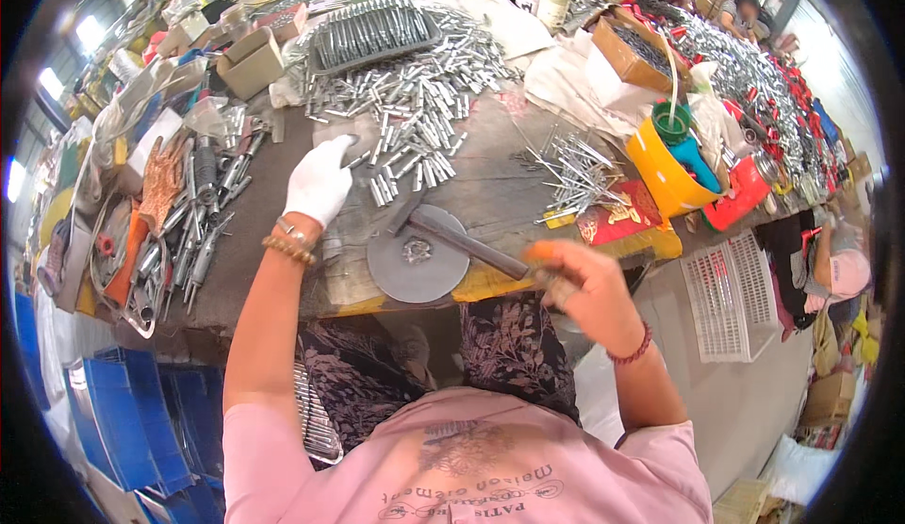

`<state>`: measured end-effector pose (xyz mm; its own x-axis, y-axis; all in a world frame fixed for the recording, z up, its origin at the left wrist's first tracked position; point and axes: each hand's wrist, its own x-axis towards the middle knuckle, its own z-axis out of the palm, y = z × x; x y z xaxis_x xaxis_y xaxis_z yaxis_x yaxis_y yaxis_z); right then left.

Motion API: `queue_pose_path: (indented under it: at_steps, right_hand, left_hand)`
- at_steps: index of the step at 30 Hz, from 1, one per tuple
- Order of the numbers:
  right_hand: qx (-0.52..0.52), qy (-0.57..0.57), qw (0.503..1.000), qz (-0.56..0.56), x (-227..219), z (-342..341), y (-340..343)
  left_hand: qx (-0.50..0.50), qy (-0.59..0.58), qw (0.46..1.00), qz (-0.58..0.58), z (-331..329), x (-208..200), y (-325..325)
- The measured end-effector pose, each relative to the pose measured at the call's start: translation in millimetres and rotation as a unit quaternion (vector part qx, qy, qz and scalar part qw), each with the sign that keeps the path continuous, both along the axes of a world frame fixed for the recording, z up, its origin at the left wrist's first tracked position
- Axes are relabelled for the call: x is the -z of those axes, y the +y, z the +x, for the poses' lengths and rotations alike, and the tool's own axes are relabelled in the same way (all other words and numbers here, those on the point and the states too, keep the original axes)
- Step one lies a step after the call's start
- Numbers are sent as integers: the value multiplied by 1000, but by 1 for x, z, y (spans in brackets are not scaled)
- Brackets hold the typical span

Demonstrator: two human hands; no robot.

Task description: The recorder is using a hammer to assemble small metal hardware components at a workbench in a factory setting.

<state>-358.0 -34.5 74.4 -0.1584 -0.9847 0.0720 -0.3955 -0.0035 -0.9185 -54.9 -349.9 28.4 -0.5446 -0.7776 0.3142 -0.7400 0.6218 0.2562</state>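
Note:
My left hand (320, 183), in a white glove, reaches to the near left edge of a heap of short silvery metal tubes (415, 123). Its fingers are apart, with one tube (358, 159) lying beside the fingertips. In front of me a hammer (462, 241) rests across a round grey plate (388, 265). A small clear or shiny clump (416, 251) sits on the plate. My right hand (586, 288), bare with an orange covering on a fingertip, hovers by the end of the hammer handle. Its fingers are slightly bent and apart; some blur hides the tips.
Behind the heap stands a dark tray (325, 64) full of tubes. Thin metal rods (577, 175) lie right of centre, near a yellow container (667, 171) and a red packet (617, 213). Pliers-like tools (198, 213) crowd the left. A white basket (726, 302) stands below right.

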Motion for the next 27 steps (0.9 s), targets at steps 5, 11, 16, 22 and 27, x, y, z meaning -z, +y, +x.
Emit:
queue_pose_path:
  at_steps: [5,11,16,22,27]
  right_hand:
    - [106,363,920,-107,11,-37,-31]
    - [1,499,861,-101,14,-44,-56]
    - [-23,501,861,-86,11,-49,-65]
    - [-18,525,850,-40,2,-45,-69]
    - [-61,423,894,-133,-11,-7,-66]
  left_hand:
    - [-12,134,984,118,12,-23,45]
    - [34,262,921,287,20,-37,130]
    - [71,182,970,145,19,-16,173]
    - [99,156,981,56,10,-22,183]
    - [70,167,983,6,6,-14,183]
